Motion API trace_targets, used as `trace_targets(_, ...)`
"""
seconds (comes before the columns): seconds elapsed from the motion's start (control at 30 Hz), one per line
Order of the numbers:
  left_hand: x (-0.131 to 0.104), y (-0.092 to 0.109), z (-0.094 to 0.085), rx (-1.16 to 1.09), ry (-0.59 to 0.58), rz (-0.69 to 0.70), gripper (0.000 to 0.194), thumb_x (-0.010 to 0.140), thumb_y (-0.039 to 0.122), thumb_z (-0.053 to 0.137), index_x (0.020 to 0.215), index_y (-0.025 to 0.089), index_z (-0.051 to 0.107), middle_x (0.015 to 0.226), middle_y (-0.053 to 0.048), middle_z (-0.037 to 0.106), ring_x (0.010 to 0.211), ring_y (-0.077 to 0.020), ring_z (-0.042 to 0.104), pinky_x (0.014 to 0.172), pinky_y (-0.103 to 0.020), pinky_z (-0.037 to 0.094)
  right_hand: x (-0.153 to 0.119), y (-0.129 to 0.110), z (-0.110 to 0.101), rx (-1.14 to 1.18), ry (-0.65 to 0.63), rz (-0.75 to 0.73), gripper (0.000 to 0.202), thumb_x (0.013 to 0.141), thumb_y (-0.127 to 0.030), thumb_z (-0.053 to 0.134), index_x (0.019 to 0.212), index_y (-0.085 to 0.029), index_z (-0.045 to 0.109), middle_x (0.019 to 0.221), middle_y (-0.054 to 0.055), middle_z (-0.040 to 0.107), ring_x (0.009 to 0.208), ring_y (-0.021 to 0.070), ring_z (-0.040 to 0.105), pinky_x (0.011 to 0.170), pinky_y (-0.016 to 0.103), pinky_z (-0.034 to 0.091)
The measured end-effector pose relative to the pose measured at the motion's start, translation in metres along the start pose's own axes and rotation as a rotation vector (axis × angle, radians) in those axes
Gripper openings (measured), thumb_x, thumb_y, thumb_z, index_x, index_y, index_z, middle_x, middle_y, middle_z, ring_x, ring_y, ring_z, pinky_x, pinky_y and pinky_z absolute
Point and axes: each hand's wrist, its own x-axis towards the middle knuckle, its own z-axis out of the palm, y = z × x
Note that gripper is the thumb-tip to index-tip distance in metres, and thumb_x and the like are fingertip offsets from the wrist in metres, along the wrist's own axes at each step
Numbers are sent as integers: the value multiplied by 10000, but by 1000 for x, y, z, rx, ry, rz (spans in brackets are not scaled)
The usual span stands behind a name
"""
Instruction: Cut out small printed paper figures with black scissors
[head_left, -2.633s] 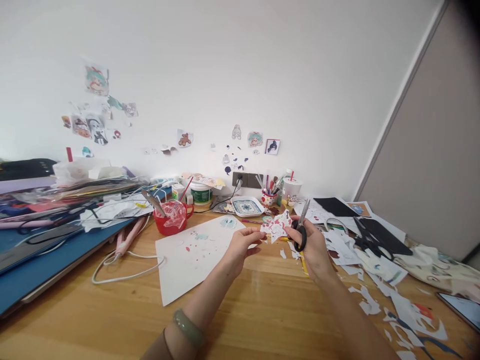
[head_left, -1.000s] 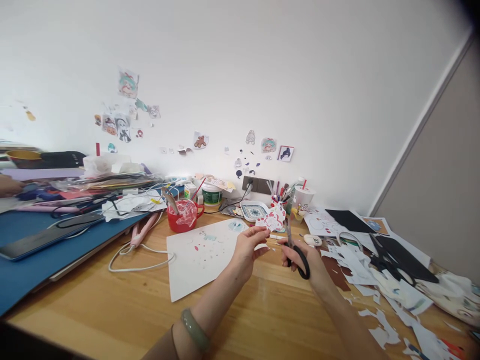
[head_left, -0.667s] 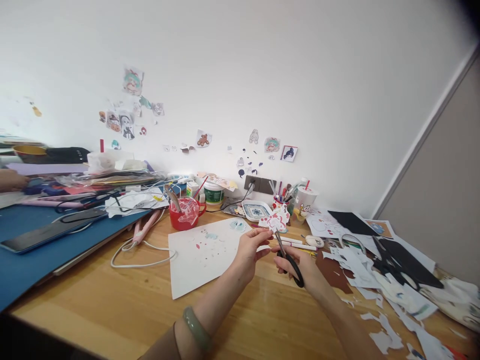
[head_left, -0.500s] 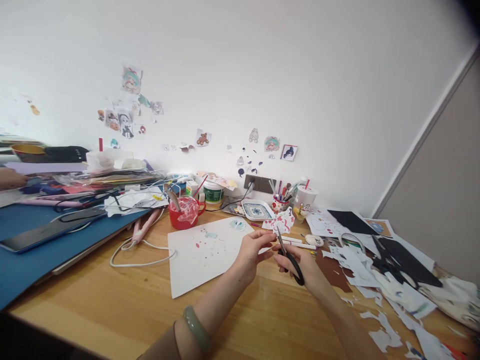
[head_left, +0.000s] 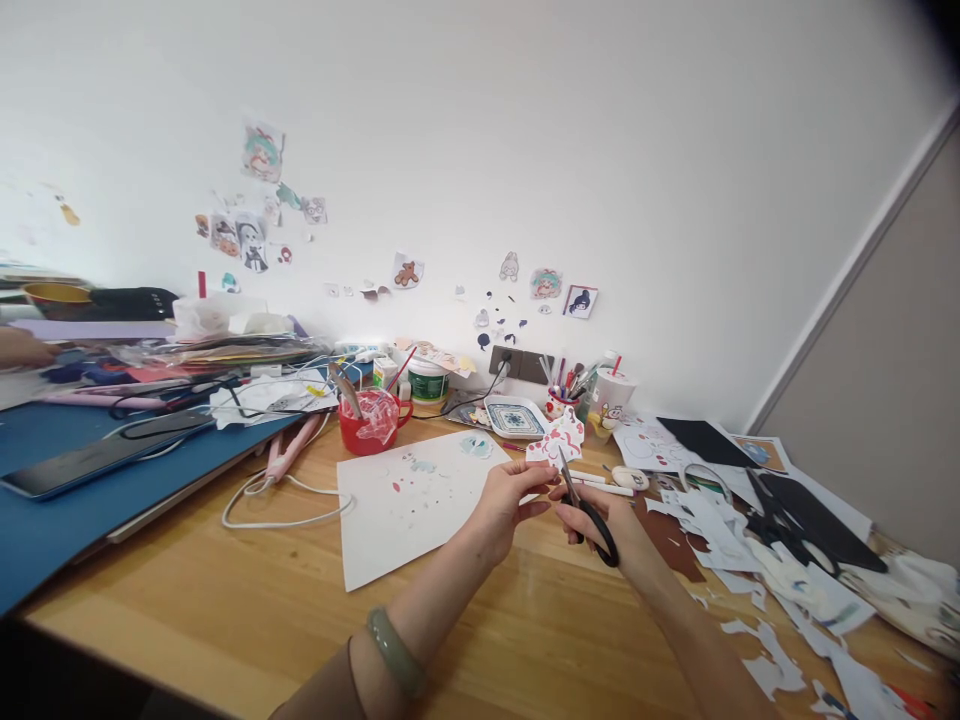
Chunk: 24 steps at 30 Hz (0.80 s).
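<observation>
My left hand (head_left: 507, 510) is closed in a pinch at the lower edge of a white paper piece with red marks (head_left: 556, 440). My fingers partly cover that edge. Scissors with black handles (head_left: 600, 530) are gripped in my right hand (head_left: 611, 520), blades pointing up and to the left, close to the left fingertips and the paper. Whether the blades touch the paper I cannot tell. Behind my left wrist lies a white sheet (head_left: 375, 540) with small coloured cut pieces on it.
A red mug (head_left: 367, 432), a patterned square dish (head_left: 516, 418) and a pen cup (head_left: 562, 405) stand toward the wall. Paper scraps (head_left: 772, 650) and black scissors (head_left: 780, 515) lie to the right. Another person's hand (head_left: 26, 348) shows at the far left.
The red-marked paper has turned and shifted slightly left above my left fingers. My right hand and the scissors have moved a little to the right, and their angle has changed slightly.
</observation>
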Motion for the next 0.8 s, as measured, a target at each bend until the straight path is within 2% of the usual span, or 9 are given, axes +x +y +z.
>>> trace_targets(0.23,2,2,-3,9,-27,3,214,595,297,675,724,132,629,805,-58,588,795,-177,551,748,-307,395,-2,2,-3,30,-28,-37,164,704,-327,577,721,-165,585,511,-61,455,472,95,441,481,222,360)
trace_targets(0.47,-1,10,0,38,-6,-9,203,582,295,682,703,142,624,792,-54,604,713,-115,506,666,-244,396,-2,1,-4,17,-1,16,165,681,-316,594,742,-163,592,510,-65,450,468,90,434,478,220,362)
trace_targets(0.8,0,14,0,49,-11,-11,215,559,305,693,690,154,614,756,-45,620,663,-99,483,629,-230,395,-2,0,-7,-8,5,35,206,657,-334,619,750,-151,595,493,-61,447,452,86,415,456,212,368)
